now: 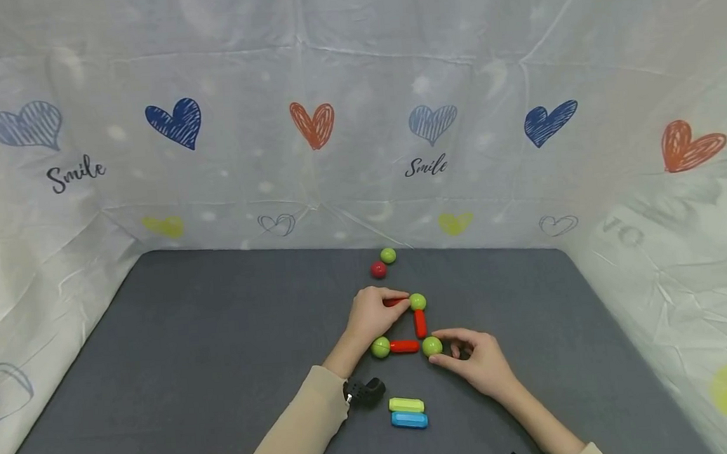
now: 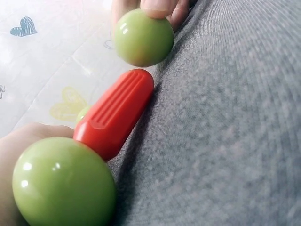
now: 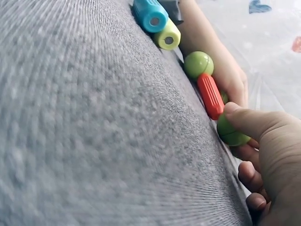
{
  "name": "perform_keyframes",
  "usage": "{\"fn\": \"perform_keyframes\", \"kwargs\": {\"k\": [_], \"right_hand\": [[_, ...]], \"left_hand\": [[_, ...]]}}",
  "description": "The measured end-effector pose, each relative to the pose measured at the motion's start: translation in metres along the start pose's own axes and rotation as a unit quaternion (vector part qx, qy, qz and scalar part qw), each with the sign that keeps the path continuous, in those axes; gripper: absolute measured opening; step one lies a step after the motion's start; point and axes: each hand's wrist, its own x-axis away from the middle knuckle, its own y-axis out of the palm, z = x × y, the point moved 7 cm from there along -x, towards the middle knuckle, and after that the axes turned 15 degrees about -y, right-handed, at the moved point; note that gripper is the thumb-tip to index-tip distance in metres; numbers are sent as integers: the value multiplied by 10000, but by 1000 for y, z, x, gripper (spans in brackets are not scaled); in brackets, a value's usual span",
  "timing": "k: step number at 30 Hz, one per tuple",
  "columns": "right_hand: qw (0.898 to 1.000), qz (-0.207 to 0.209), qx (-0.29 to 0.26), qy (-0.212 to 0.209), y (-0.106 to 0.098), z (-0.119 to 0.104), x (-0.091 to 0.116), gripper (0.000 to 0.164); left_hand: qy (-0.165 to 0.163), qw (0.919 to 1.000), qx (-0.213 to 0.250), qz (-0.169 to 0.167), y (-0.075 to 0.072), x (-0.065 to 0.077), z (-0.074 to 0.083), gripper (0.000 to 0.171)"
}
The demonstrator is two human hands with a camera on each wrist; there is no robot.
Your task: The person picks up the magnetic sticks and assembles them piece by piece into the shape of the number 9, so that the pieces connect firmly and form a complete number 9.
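Observation:
My right hand [image 1: 474,360] pinches a green ball [image 1: 432,347] between thumb and index finger, at the lower right corner of a shape of red magnetic rods and green balls. A horizontal red rod [image 1: 404,346] runs from near that ball to another green ball [image 2: 63,183] on the left. In the left wrist view, a narrow gap shows between the pinched ball and this rod. An upright red rod [image 1: 420,323] meets the upper green ball [image 1: 418,302]. Beside that ball, my left hand [image 1: 372,316] holds a partly hidden red rod [image 1: 395,301] between thumb and index finger.
A yellow-green rod [image 1: 406,405] and a blue rod [image 1: 409,420] lie side by side nearer me. Farther back sit a red ball [image 1: 378,269] and a green ball [image 1: 388,255]. Heart-printed sheeting [image 1: 360,185] hangs around the grey table [image 1: 222,377].

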Motion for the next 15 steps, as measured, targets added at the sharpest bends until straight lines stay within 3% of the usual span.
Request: {"fn": "perform_keyframes", "kwargs": {"k": [15], "right_hand": [[9993,-88,361,18,3,2,-5,35]], "left_hand": [[4,10000,13,4,1,1,0,21]]}}
